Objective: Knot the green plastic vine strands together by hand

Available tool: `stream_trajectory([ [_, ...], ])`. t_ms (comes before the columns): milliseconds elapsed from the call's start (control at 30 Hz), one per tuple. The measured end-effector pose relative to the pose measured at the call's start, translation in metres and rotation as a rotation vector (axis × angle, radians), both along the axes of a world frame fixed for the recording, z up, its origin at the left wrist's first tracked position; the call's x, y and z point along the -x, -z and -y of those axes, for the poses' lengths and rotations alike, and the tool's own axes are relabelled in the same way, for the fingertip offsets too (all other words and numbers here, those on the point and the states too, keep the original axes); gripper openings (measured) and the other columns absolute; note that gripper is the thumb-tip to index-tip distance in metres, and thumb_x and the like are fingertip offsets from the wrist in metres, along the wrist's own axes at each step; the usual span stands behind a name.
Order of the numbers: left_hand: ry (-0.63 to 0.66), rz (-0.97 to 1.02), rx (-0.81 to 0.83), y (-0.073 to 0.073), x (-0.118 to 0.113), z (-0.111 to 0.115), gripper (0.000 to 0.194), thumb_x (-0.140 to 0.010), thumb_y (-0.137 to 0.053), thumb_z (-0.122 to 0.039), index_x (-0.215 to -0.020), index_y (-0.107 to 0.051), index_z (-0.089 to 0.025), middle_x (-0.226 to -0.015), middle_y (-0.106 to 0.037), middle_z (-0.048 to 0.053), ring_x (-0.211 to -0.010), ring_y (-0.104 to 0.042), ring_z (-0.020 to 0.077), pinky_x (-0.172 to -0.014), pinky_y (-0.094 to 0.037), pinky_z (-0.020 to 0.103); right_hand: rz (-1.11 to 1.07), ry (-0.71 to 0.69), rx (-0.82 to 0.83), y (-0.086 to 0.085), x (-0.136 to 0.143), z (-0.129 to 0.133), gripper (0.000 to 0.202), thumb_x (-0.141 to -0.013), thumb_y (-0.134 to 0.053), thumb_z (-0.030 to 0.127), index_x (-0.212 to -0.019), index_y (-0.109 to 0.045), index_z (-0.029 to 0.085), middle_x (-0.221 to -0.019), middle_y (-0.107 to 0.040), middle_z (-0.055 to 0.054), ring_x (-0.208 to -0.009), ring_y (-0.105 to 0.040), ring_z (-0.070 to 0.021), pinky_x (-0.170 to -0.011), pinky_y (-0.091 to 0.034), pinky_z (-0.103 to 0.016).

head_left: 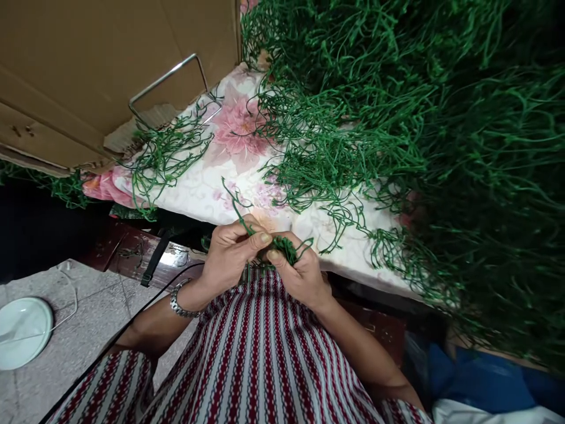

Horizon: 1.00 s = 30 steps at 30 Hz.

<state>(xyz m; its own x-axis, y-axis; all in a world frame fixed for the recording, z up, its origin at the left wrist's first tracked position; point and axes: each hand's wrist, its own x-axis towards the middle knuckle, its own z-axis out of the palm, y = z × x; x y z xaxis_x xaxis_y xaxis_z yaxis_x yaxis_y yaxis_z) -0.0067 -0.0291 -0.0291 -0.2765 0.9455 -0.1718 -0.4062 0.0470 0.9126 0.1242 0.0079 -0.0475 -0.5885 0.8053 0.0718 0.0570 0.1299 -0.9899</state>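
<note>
Close to my body, at the near edge of a flowered cloth (198,191), both hands meet around green strands (285,248). My left hand (232,256), with a metal watch at its wrist, pinches the strands between thumb and fingers; one strand sticks up and to the left from it. My right hand (302,274) is closed on the bunched part of the strands, its thumb on top. The fingertips of the two hands nearly touch. A large heap of similar green strands (353,129) lies beyond them and to the right.
At the upper left stands a cardboard box (106,59) with a bent metal wire frame (165,76) against it. A smaller group of green strands (165,159) lies nearby. A round white object (24,333) is on the floor, and blue material (489,380) shows at the lower right.
</note>
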Motion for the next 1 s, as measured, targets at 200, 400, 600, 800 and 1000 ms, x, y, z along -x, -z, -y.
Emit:
stream_trajectory([
  [200, -0.084, -0.162, -0.075, 0.005, 0.001, 0.000, 0.014, -0.074, -0.065, -0.021, -0.063, -0.061, -0.015, -0.059, -0.053, -0.002, -0.046, -0.041, 0.0038, -0.041, -0.030, 0.019, 0.012, -0.126, -0.032, -0.002, -0.003, 0.000, 0.026, -0.088, -0.043, 0.031, -0.066, -0.043, 0.018, -0.058, -0.038, 0.004, -0.053, -0.038, -0.0083, -0.051, -0.033, -0.022],
  [400, -0.326, -0.049, -0.042, -0.008, 0.025, -0.015, 0.016, -0.071, -0.068, -0.024, -0.064, -0.055, -0.018, -0.053, -0.052, -0.005, -0.038, -0.041, 0.0041, -0.034, -0.028, 0.017, 0.046, -0.221, -0.223, -0.011, -0.017, 0.009, 0.013, -0.084, -0.045, 0.020, -0.071, -0.046, 0.019, -0.063, -0.048, 0.000, -0.060, -0.046, -0.0129, -0.057, -0.038, -0.027],
  [600, -0.161, 0.080, -0.001, -0.018, 0.028, -0.026, 0.023, -0.066, -0.071, -0.027, -0.061, -0.052, -0.016, -0.051, -0.053, -0.005, -0.038, -0.043, 0.0050, -0.035, -0.032, 0.017, 0.018, -0.061, -0.248, -0.027, -0.028, -0.003, 0.014, -0.082, -0.045, 0.010, -0.091, -0.051, 0.019, -0.083, -0.058, -0.004, -0.072, -0.057, -0.0139, -0.065, -0.047, -0.028],
  [800, -0.061, 0.186, -0.006, -0.020, 0.026, -0.025, 0.018, -0.070, -0.067, -0.024, -0.062, -0.053, -0.016, -0.057, -0.053, -0.004, -0.049, -0.049, 0.0065, -0.047, -0.039, 0.019, 0.122, -0.042, -0.396, -0.028, -0.006, -0.011, 0.021, -0.081, -0.051, 0.011, -0.101, -0.054, 0.019, -0.088, -0.062, -0.005, -0.082, -0.060, -0.0146, -0.075, -0.050, -0.028],
  [1000, -0.064, 0.193, -0.084, -0.018, 0.026, -0.021, 0.017, -0.076, -0.062, -0.023, -0.061, -0.057, -0.015, -0.074, -0.058, 0.001, -0.074, -0.056, 0.0101, -0.070, -0.046, 0.021, 0.267, -0.162, -0.520, -0.011, 0.011, -0.013, 0.037, -0.077, -0.051, 0.009, -0.113, -0.050, 0.017, -0.104, -0.061, -0.009, -0.098, -0.057, -0.0193, -0.085, -0.048, -0.035],
])
